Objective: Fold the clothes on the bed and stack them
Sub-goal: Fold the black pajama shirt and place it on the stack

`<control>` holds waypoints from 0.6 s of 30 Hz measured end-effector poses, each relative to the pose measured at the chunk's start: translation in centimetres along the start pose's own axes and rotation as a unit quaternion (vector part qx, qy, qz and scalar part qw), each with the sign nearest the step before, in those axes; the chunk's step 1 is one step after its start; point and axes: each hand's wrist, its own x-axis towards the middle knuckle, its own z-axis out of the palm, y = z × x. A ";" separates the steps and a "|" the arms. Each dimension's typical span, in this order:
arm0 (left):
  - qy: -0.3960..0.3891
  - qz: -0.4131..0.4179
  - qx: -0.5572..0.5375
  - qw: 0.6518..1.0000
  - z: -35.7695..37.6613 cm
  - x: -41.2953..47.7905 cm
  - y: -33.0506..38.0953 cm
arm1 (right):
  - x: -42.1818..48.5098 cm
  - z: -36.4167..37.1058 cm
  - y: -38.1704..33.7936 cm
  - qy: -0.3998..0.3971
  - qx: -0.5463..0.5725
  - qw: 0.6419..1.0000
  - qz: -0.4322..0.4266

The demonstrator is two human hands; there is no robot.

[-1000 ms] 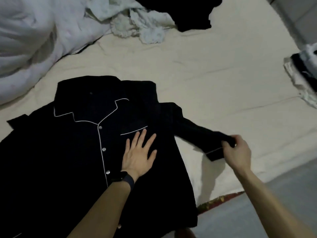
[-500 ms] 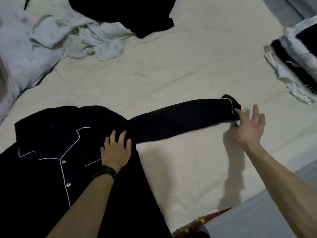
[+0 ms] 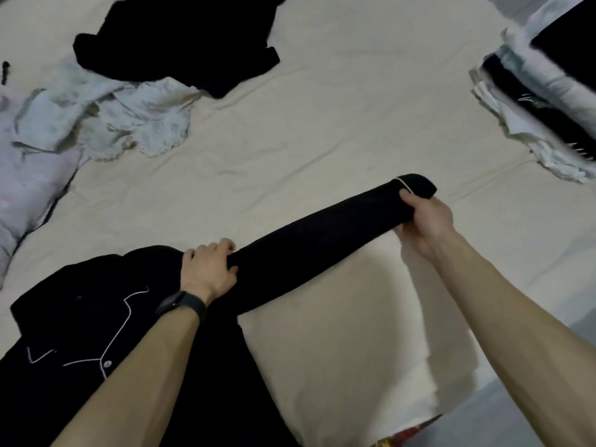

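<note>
A black pyjama shirt (image 3: 74, 321) with thin white piping along its collar lies front-up on the bed (image 3: 322, 130), at the near left of the view, and one pale button (image 3: 107, 363) shows on its placket. Its sleeve (image 3: 322, 243) stretches out straight to the right over the cream sheet, rising a little toward the cuff (image 3: 417, 185), which carries a white trim line.

The left grip (image 3: 208, 269), a bare hand with a dark wristband (image 3: 182, 306) on the wrist, presses down where the sleeve meets the shoulder, its fingers curled over the fabric's far edge and its thumb on the near side. The right grip (image 3: 427, 219) holds the sleeve just short of the cuff, fingers wrapped round the cloth, lifting that end clear of the sheet.

At the far side of the bed a crumpled black garment (image 3: 180, 43) lies partly over a heap of pale, rumpled clothes (image 3: 129, 117). At the right edge stands a stack of folded clothes (image 3: 532, 101), dark and light layers alternating, well apart from the shirt
</note>
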 end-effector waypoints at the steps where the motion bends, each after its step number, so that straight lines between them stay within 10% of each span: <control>1: -0.025 0.003 -0.002 1.000 -0.9 0.8 -0.2 | 0.5 0.4 -1.0 -0.012 0.003 1.000 -0.029; 7: -0.004 -0.043 -0.293 0.955 -2.8 3.1 -1.3 | 3.5 0.4 -2.2 0.026 -0.086 0.991 -0.102; 18: -0.067 -0.018 -0.184 0.981 -2.9 6.9 0.6 | 4.8 1.3 1.3 0.044 -0.248 0.967 -0.039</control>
